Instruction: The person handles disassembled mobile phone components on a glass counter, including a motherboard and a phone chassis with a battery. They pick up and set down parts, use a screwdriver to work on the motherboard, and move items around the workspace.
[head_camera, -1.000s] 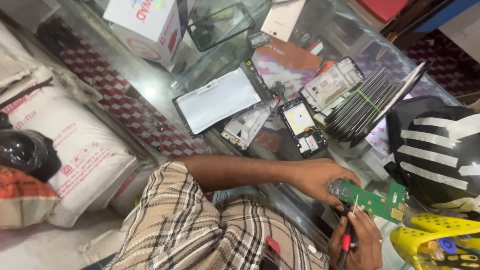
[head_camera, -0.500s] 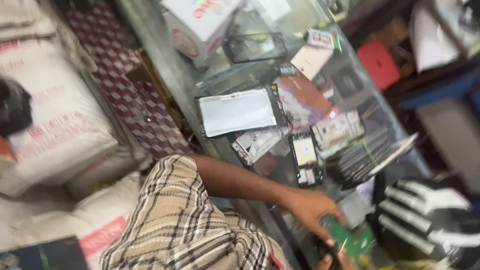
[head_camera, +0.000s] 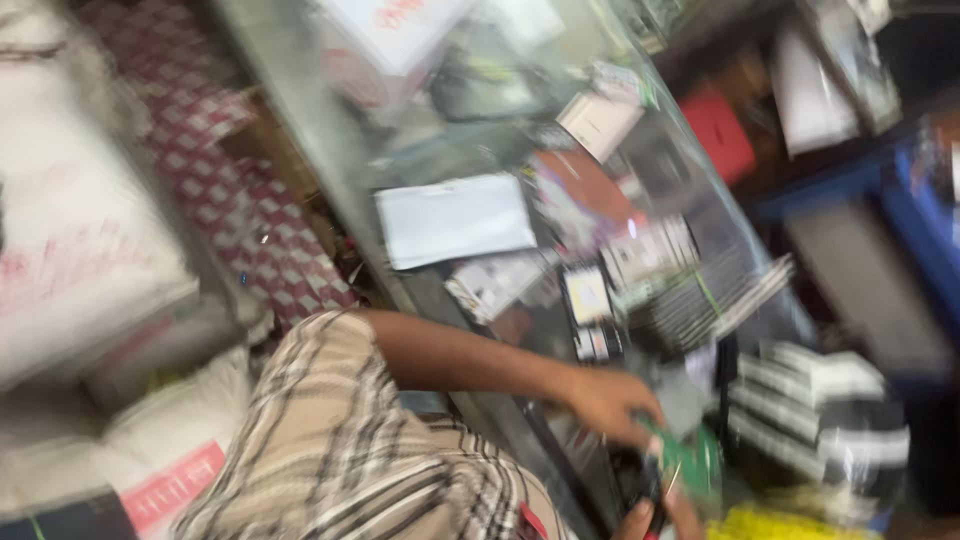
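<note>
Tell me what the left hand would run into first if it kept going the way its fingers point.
Likely the green circuit board: the left hand already rests at its upper edge, fingers aimed right and down. Beyond it lies the black-and-white striped bundle. The frame is blurred, so depth is uncertain.

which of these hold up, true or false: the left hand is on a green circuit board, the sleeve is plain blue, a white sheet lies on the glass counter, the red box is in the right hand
The left hand is on a green circuit board: true.
The sleeve is plain blue: false, it is beige plaid.
A white sheet lies on the glass counter: true.
The red box is in the right hand: false, it lies far up the counter; the right hand is at the bottom edge by the board, too blurred to tell what it grips.
</note>
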